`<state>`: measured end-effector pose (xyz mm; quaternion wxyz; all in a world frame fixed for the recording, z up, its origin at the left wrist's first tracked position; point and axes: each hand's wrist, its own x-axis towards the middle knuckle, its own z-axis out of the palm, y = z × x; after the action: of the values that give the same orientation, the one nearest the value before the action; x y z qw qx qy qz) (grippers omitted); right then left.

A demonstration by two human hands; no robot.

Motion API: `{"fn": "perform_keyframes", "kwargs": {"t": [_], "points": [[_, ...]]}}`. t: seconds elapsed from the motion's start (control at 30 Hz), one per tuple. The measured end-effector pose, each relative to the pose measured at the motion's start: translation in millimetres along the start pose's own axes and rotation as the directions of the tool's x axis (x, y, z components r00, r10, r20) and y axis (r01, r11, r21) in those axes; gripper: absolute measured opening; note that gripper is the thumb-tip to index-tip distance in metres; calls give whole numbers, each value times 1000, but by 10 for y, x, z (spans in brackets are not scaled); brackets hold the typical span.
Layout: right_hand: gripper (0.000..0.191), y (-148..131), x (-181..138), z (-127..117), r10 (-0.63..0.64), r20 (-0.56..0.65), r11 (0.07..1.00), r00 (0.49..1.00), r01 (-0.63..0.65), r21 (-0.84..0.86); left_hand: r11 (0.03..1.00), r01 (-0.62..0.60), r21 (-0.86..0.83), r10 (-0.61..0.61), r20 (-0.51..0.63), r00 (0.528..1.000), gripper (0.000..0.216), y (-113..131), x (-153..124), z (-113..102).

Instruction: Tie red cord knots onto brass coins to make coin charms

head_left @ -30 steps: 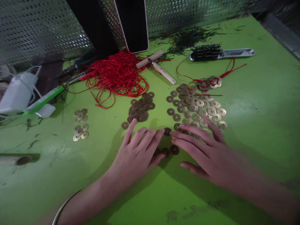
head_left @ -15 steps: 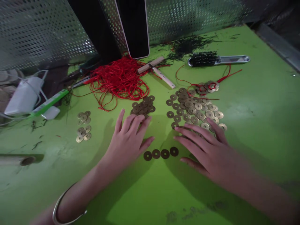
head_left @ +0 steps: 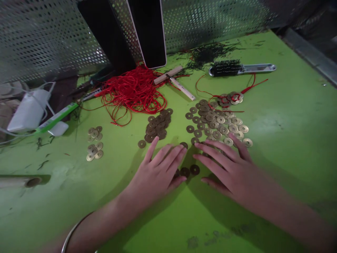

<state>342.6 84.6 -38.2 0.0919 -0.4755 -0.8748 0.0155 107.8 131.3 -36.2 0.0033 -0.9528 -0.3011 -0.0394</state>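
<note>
My left hand (head_left: 158,170) lies flat on the green table (head_left: 284,116), fingers stretched out, covering part of a short row of dark coins (head_left: 190,170). One dark coin (head_left: 184,144) sits at its fingertips. My right hand (head_left: 226,165) rests flat beside it, fingers spread over the near edge of a spread of brass coins (head_left: 221,123). A heap of darker coins (head_left: 157,125) lies just beyond my left hand, with a single coin (head_left: 141,143) to its left. Neither hand holds anything.
A tangle of red cord (head_left: 133,89) lies at the back, with a dark screen (head_left: 150,31) leaning on perforated metal. A hairbrush (head_left: 237,67), a wooden stick (head_left: 168,75), strung coins (head_left: 229,98), a small coin group (head_left: 94,144) and a white charger (head_left: 28,110) are around.
My left hand came back from the dark coin heap toward me and right, now covering the left part of the coin row, with one coin at its fingertips. My right hand barely moved.
</note>
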Motion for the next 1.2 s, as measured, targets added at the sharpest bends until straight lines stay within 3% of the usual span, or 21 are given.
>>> {"fn": "perform_keyframes", "kwargs": {"t": [0.23, 0.6, 0.77, 1.03, 1.2], "points": [[47, -9, -9, -4, -13, 5, 1000, 1000, 13, -1, 999, 7, -49, -11, -80, 997, 51, 36, -74, 7], [50, -44, -9, 64, -58, -39, 996, 998, 55, -69, 998, -20, -67, 13, -98, 995, 46, 42, -74, 46], [50, -12, -7, 37, -26, -28, 998, 999, 25, -52, 991, -76, -112, 65, -96, 993, 44, 70, -91, 46], [48, -31, -15, 30, -34, -30, 998, 999, 33, -56, 991, -47, -123, 35, -102, 994, 45, 79, -92, 28], [51, 6, -15, 3, 36, -36, 995, 999, -39, -89, 990, -47, -133, 34, -101, 994, 42, 24, -66, 19]]}}
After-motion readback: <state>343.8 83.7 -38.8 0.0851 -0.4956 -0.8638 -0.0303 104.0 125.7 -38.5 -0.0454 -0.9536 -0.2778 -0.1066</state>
